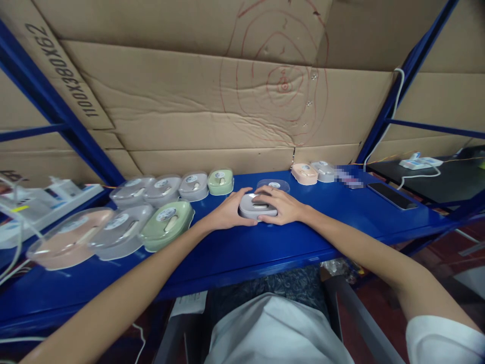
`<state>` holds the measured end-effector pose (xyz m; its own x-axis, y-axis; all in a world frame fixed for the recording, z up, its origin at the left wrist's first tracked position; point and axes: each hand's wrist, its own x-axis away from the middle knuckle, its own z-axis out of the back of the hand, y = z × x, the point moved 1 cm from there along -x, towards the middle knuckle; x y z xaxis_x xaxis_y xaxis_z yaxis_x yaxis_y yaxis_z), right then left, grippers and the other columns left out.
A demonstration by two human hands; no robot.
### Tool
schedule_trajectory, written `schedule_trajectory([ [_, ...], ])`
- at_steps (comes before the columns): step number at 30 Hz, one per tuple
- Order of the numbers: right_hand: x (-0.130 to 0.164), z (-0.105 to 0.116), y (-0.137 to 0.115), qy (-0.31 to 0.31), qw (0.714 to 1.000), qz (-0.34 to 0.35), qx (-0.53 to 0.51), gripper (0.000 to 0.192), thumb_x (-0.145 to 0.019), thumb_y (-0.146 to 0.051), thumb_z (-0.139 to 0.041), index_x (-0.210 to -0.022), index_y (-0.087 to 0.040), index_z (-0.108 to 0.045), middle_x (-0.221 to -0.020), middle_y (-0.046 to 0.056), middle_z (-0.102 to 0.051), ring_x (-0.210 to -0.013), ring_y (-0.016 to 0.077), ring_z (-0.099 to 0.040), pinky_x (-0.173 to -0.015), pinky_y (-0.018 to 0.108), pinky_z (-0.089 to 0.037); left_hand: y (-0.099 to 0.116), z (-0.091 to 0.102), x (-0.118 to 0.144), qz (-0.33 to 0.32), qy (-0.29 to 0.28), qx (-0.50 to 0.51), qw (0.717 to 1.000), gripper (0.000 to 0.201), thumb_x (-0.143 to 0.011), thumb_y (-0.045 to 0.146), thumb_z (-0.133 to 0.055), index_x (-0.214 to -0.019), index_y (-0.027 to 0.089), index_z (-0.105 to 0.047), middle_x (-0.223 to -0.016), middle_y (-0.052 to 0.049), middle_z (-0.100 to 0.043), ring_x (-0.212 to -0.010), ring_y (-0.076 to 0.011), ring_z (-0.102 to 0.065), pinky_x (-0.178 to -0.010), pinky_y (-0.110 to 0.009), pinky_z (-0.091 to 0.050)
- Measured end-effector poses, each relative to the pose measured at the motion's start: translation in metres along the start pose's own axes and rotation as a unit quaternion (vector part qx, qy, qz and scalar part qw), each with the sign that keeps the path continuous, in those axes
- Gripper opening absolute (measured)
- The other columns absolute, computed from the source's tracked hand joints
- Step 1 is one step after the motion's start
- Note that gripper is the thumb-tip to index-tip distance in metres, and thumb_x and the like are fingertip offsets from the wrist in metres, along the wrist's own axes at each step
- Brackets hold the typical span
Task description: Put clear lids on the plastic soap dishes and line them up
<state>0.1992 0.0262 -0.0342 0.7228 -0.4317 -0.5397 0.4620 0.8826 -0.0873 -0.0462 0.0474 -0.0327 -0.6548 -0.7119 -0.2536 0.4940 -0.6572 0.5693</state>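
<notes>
Hands (257, 207) on grey box (253, 207) | blue shelf (341, 212) | cardboard wall (182, 106)

Both hands, left hand (227, 210) and right hand (282, 205), clasp a grey case (253, 207).

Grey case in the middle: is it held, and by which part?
Yes. Both hands hold the grey case on the blue shelf: left hand grips its left end, right hand lies over its top and right side.
</notes>
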Motion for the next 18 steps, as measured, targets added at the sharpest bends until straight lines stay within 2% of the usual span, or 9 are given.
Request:
schedule_trajectory([
  [6,-0.0002,0.0008,-0.0011,-0.012,1.000,0.003,0.009,0.052,-0.095,-0.051,-0.069,-0.135,-0.018,-0.064,-0.142,0.020,-0.060,-0.129,0.0351,-0.061,-0.108,0.053,-0.053,0.0015,0.0008,-0.0002,-0.006,-0.001,0.006,1.000,0.105,-0.069,0.058,-0.090,-0.155,0.020,-0.044,-0.154,-0.019,-0.055,-0.138,-0.0408,-0.057,-0.116,-0.055,-0.044],
  [18,-0.0008,0.0017,-0.0021,-0.036,0.999,0.012,0.029,0.056,-0.095,-0.053,-0.067,-0.141,-0.021,-0.060,-0.145,0.019,-0.058,-0.133,0.0359,-0.059,-0.111,0.054,-0.052,-0.0066,0.0001,-0.0022,-0.026,-0.004,0.009,1.000,0.105,-0.069,0.059,-0.091,-0.156,0.023,-0.044,-0.159,-0.018,-0.053,-0.144,-0.0415,-0.053,-0.121,-0.059,-0.039],
])
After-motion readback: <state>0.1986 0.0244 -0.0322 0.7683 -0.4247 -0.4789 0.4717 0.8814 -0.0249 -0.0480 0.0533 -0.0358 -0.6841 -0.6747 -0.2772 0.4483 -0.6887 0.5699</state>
